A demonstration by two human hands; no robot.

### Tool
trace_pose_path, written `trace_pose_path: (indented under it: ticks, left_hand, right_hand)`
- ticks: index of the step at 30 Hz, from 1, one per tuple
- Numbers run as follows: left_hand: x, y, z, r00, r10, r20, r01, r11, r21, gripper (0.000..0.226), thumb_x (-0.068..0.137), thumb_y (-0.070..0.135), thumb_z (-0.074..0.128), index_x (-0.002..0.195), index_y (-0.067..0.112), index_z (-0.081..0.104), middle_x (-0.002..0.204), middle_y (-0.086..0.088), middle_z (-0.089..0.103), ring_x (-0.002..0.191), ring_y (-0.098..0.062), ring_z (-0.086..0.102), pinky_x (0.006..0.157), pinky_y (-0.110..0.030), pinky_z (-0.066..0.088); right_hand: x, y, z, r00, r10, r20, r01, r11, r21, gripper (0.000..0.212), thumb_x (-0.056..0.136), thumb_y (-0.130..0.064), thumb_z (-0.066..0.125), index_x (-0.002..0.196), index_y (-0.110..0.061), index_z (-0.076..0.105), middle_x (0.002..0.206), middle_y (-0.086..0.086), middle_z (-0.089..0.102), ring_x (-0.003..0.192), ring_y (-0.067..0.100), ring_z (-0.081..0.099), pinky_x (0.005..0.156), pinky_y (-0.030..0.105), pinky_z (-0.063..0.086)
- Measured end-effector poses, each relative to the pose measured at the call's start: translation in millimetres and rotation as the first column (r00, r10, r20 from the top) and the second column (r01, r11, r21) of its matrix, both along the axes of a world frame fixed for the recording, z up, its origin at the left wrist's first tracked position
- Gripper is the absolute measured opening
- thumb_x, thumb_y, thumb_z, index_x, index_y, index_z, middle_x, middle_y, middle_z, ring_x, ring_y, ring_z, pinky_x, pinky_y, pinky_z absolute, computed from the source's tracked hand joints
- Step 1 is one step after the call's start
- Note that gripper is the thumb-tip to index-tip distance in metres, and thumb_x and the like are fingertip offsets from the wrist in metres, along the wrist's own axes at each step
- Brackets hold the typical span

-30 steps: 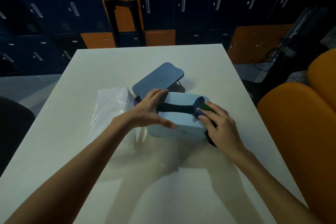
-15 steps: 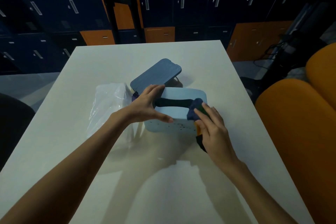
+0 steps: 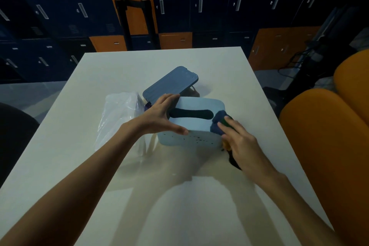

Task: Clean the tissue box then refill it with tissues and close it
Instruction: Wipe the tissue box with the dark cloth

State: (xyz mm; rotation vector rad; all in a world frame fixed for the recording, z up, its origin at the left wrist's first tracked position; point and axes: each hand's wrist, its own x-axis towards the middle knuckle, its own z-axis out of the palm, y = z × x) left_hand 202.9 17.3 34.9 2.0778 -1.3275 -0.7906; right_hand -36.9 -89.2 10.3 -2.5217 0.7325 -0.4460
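Note:
A pale blue tissue box lies on the white table with its dark slot facing up and dark specks on its near side. My left hand holds the box's left end, thumb on the near edge, fingers across the top. My right hand presses a dark blue cloth with green and orange parts against the box's right end. The darker blue lid rests tilted behind the box. A clear plastic pack of tissues lies to the left.
Orange chairs stand close to the table's right edge. A dark chair is at the left edge. Blue and orange lockers line the wall beyond the table's far edge.
My right hand has slid the cloth along the box's right end, down toward the near corner and back up onto the top edge. My left hand has kept its hold.

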Motion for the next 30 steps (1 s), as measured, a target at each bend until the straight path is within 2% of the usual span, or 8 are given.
trace_pose_path:
  ticks: [4, 6, 8, 11, 14, 19, 24, 30]
  left_hand:
    - [3.6, 1.5, -4.4, 0.990, -0.036, 0.137, 0.028, 0.998, 0.057, 0.122, 0.058, 0.065, 0.076, 0.152, 0.029, 0.007, 0.158, 0.009, 0.008, 0.144, -0.019, 0.012, 0.118, -0.044, 0.009]
    - [6.4, 2.8, -6.6, 0.981, -0.015, 0.194, -0.003, 0.996, 0.093, 0.131, 0.053, 0.072, 0.067, 0.153, 0.030, -0.007, 0.160, 0.011, -0.007, 0.148, -0.021, -0.001, 0.117, -0.049, -0.002]
    - [13.2, 6.4, -7.9, 0.986, 0.026, 0.163, -0.046, 0.992, 0.119, 0.136, 0.050, 0.071, 0.070, 0.152, 0.030, -0.011, 0.160, 0.012, -0.009, 0.148, -0.022, -0.001, 0.119, -0.051, 0.001]
    - [22.2, 14.6, -7.6, 0.994, 0.104, -0.021, -0.101, 0.988, 0.120, 0.138, 0.044, 0.060, 0.083, 0.152, 0.027, 0.004, 0.150, 0.012, 0.019, 0.142, -0.023, 0.023, 0.117, -0.045, 0.024]
    - [23.8, 16.6, -7.0, 0.989, 0.125, -0.076, -0.118, 0.989, 0.090, 0.127, 0.044, 0.048, 0.088, 0.149, 0.024, 0.019, 0.130, 0.011, 0.031, 0.125, -0.015, 0.037, 0.109, -0.035, 0.036]
    - [26.1, 14.7, -13.5, 0.982, 0.129, -0.140, -0.127, 0.992, 0.026, 0.122, 0.043, 0.043, 0.092, 0.144, 0.024, 0.025, 0.130, 0.007, 0.036, 0.120, -0.012, 0.039, 0.105, -0.027, 0.038]
    - [26.1, 13.6, -17.1, 0.979, 0.130, -0.156, -0.129, 0.992, 0.012, 0.126, 0.039, 0.050, 0.089, 0.144, 0.026, 0.024, 0.137, 0.005, 0.037, 0.125, -0.012, 0.039, 0.107, -0.030, 0.038]
    - [30.2, 13.7, -22.0, 0.972, 0.124, -0.199, -0.128, 0.992, -0.008, 0.114, 0.045, 0.041, 0.091, 0.138, 0.030, 0.027, 0.127, 0.008, 0.041, 0.120, -0.011, 0.043, 0.102, -0.026, 0.043]
  right_hand:
    - [13.1, -25.8, 38.7, 0.989, -0.110, 0.100, 0.105, 0.993, 0.051, 0.033, 0.097, -0.006, 0.048, 0.128, -0.003, 0.057, 0.142, 0.015, 0.046, 0.128, 0.026, 0.047, 0.090, -0.012, 0.015]
    - [34.1, -34.3, 50.3, 0.978, -0.115, 0.173, 0.119, 0.993, -0.015, 0.033, 0.098, -0.010, 0.049, 0.130, -0.005, 0.057, 0.143, 0.015, 0.046, 0.129, 0.026, 0.046, 0.097, -0.004, 0.018]
    - [55.9, -37.0, 51.9, 0.990, -0.062, 0.127, 0.064, 0.998, -0.013, 0.037, 0.100, -0.021, 0.046, 0.135, -0.014, 0.052, 0.148, 0.009, 0.041, 0.136, 0.025, 0.038, 0.110, 0.019, 0.023]
    - [78.6, -37.9, 29.9, 0.986, 0.033, -0.161, -0.047, 0.995, -0.084, 0.044, 0.101, -0.037, 0.038, 0.143, -0.024, 0.041, 0.155, 0.001, 0.028, 0.144, 0.028, 0.018, 0.115, 0.047, 0.018]
    - [87.0, -48.4, 5.9, 0.978, 0.051, -0.204, -0.081, 0.986, -0.145, 0.044, 0.101, -0.037, 0.036, 0.142, -0.023, 0.038, 0.151, 0.002, 0.032, 0.142, 0.027, 0.020, 0.112, 0.044, 0.022]
    - [111.6, -48.0, 1.6, 0.984, -0.081, -0.155, 0.053, 0.982, -0.179, 0.040, 0.103, -0.034, 0.026, 0.135, -0.021, 0.047, 0.142, 0.003, 0.045, 0.134, 0.028, 0.032, 0.104, 0.045, 0.029]
    - [126.4, -21.6, 3.8, 0.985, 0.126, -0.116, -0.157, 0.935, -0.318, 0.037, 0.097, -0.025, 0.049, 0.133, -0.022, 0.055, 0.137, 0.003, 0.054, 0.126, 0.032, 0.043, 0.096, 0.045, 0.034]
    - [108.5, -70.8, 8.6, 0.999, 0.000, -0.039, -0.002, 0.998, -0.062, 0.030, 0.098, -0.034, 0.048, 0.124, -0.031, 0.062, 0.124, -0.004, 0.064, 0.111, 0.026, 0.049, 0.093, 0.041, 0.037]
